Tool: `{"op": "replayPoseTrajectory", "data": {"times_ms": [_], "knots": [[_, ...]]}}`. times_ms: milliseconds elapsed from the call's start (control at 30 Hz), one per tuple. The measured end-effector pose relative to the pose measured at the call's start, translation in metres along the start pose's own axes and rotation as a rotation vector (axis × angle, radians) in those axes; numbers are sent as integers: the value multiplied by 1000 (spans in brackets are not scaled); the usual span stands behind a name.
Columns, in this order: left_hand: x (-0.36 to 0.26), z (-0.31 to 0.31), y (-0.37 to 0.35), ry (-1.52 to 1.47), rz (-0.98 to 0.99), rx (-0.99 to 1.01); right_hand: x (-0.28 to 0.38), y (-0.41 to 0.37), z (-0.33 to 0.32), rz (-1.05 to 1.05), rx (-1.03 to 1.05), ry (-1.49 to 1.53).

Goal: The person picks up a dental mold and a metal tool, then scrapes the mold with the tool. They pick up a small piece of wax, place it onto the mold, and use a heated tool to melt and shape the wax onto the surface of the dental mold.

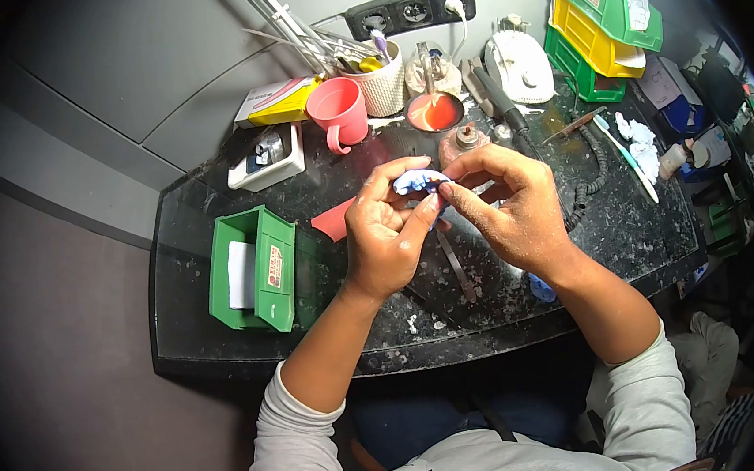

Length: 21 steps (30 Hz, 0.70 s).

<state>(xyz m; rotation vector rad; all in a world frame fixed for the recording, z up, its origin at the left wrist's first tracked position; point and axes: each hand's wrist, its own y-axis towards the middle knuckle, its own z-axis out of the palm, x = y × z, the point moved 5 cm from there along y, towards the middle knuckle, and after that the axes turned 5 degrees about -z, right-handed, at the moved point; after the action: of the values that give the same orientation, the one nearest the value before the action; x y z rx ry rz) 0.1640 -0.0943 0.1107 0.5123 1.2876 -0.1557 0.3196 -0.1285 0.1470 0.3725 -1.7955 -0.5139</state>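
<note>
Near edge first: the black speckled counter (623, 216) curves under the person's forearms. I see bare top right of the green bin (255, 267), so there is room to move there.

Left hand (386, 235) and right hand (517, 211) both pinch a small blue-white piece (417, 180) at the fingertips. It is held above the counter, right of the green bin.

A metal strip (457, 269) lies under the hands. A red sheet (334, 221) lies just right of the bin.

The bin's label is red and white; I cannot read it.

Beyond the bin stands a pink mug (339, 110), then a power strip (408, 10) on the grey wall.
</note>
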Motion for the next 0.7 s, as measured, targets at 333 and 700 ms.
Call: {"op": "replayPoseTrajectory", "data": {"times_ms": [333, 700], "knots": [[-3, 1, 0, 3, -4, -12, 1, 0, 0, -9, -1, 16], [0, -1, 1, 3, -3, -5, -1, 0, 0, 11, 5, 2]]}}
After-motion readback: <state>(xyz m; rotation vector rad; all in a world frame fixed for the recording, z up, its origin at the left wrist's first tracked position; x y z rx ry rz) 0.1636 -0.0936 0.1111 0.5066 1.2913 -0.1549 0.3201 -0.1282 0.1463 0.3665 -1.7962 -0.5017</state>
